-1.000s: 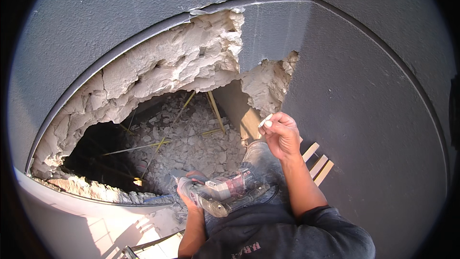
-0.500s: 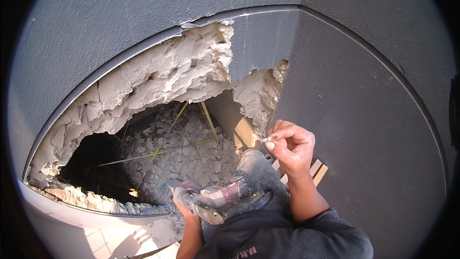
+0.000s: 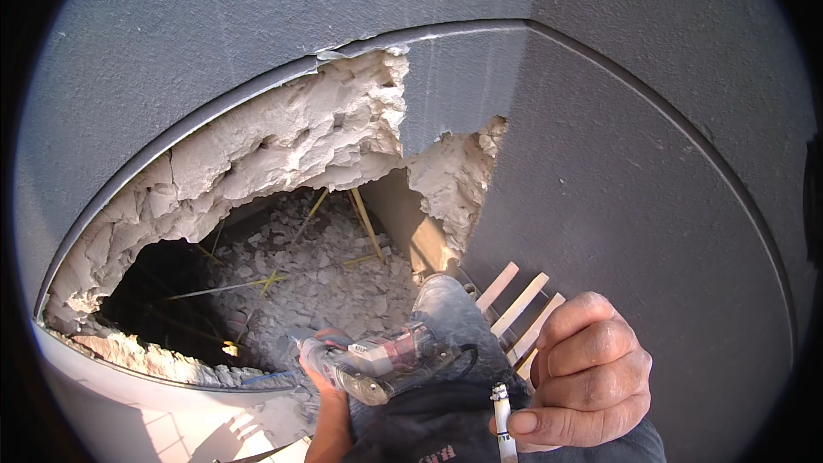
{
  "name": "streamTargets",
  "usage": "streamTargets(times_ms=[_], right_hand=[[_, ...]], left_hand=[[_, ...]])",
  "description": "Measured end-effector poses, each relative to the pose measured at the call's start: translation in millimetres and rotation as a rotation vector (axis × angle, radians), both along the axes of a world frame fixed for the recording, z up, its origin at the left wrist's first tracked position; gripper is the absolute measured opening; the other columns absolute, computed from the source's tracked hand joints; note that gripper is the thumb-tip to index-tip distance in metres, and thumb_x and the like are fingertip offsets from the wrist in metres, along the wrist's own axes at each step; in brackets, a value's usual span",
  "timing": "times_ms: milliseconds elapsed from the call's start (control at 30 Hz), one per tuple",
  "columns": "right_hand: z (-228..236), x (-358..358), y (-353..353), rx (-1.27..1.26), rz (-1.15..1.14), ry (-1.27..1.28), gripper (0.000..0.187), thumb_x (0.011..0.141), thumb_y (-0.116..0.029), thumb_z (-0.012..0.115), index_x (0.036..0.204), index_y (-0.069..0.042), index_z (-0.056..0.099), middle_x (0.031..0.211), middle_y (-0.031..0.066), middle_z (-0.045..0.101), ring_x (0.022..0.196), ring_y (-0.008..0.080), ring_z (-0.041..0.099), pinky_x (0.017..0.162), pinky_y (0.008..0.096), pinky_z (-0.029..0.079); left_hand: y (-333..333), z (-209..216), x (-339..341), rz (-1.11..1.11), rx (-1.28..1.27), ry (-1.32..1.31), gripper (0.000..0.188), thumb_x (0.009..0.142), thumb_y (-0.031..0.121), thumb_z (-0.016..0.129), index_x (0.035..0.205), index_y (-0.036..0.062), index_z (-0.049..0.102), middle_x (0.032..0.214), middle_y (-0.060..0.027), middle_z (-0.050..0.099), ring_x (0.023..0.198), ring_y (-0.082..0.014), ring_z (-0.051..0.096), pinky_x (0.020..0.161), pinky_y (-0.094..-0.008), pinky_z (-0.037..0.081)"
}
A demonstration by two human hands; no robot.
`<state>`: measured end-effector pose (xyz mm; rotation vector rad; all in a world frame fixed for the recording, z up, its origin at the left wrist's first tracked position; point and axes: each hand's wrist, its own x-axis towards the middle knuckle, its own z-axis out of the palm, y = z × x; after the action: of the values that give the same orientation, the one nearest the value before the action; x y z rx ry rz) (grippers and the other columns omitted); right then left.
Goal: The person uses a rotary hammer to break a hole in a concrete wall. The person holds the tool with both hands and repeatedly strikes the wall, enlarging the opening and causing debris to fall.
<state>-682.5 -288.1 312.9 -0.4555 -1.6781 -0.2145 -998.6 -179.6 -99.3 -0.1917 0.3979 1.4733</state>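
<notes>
My right hand (image 3: 593, 377) is close to the camera, closed, with a lit-looking cigarette (image 3: 502, 418) pinched by the thumb; its dark ashy tip points away from me. My left hand (image 3: 319, 370) grips a dusty grey and red power tool (image 3: 381, 362) with a black cord, held low in front of my body. Dust and the tool's own body hide most of the left fingers and what kind of tool it is. Beyond the tool gapes a ragged hole broken through a dark grey wall (image 3: 600, 180), with a pale crumbly edge (image 3: 291, 133).
Broken rubble (image 3: 351, 291) lies inside the hole, crossed by thin yellow-and-white strips (image 3: 367, 223). Wooden slats (image 3: 519, 304) stand by the wall, right of my dusty leg (image 3: 459, 313). A sunlit pale surface (image 3: 184, 420) runs along the lower left.
My right hand has come down and toward me with the cigarette, now much larger in view. The left hand and the tool stay in nearly the same place.
</notes>
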Motion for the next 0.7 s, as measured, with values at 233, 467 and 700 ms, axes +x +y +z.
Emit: streamTargets(times_ms=[233, 467, 700], right_hand=[[22, 14, -23, 0.039, -0.016, -0.137, 0.017, 0.077, -0.012, 0.085, 0.088, -0.003, 0.075, 0.068, 0.0006, 0.053, 0.067, 0.018, 0.048, 0.061, 0.0356, 0.046], [0, 45, -24, 0.042, -0.022, -0.223, 0.018, 0.078, -0.01, 0.082, 0.094, -0.005, 0.075, 0.07, 0.0007, 0.054, 0.07, 0.0188, 0.049, 0.064, 0.0366, 0.047], [-36, 83, 11, -0.015, 0.094, 0.044, 0.03, 0.08, -0.013, 0.085, 0.105, -0.001, 0.073, 0.075, 0.0031, 0.06, 0.067, 0.0176, 0.054, 0.064, 0.0364, 0.048]], left_hand=[[13, -2, 23, -0.076, -0.045, -0.22, 0.031, 0.082, 0.033, 0.072, 0.1, 0.0113, 0.059, 0.096, -0.0007, 0.058, 0.088, -0.0197, 0.065, 0.085, -0.0341, 0.055], [18, -23, 30, -0.064, -0.033, -0.167, 0.032, 0.084, 0.034, 0.073, 0.101, 0.0106, 0.059, 0.097, -0.0013, 0.058, 0.089, -0.0209, 0.065, 0.086, -0.0356, 0.056], [26, -37, 51, -0.012, 0.001, -0.16, 0.035, 0.087, 0.04, 0.07, 0.105, 0.0112, 0.061, 0.103, -0.0034, 0.06, 0.087, -0.0225, 0.066, 0.088, -0.0381, 0.056]])
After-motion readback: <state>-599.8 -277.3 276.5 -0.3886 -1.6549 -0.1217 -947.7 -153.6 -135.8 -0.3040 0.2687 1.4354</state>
